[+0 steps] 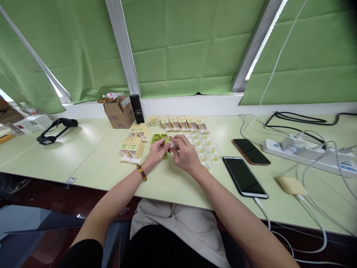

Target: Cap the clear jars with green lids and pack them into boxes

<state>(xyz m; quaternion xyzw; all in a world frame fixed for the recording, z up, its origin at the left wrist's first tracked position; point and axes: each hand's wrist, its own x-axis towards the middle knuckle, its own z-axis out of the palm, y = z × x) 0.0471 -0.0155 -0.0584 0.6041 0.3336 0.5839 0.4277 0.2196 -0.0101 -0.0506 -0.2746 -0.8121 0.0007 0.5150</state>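
Over the table, my left hand (156,152) is closed on a small green cap-like piece (167,141). My right hand (187,153) pinches a small whitish, partly see-through piece (173,144) right against it; fingers hide whether the two are joined. Behind my left hand sit several green square pieces (156,137), partly covered by it. To the right of my right hand stand clear plastic cups (211,145) in rows, with yellow spots in their bottoms. Cream cartons (135,146) with green labels lie to the left, and more cartons (182,123) line up behind.
Two phones (245,176) (251,151) lie at the right, near a white power strip (309,154), a cream case (291,185) and loose cables. A cardboard box (118,114) and a black cylinder (136,108) stand at the back. A black headset (57,130) lies left.
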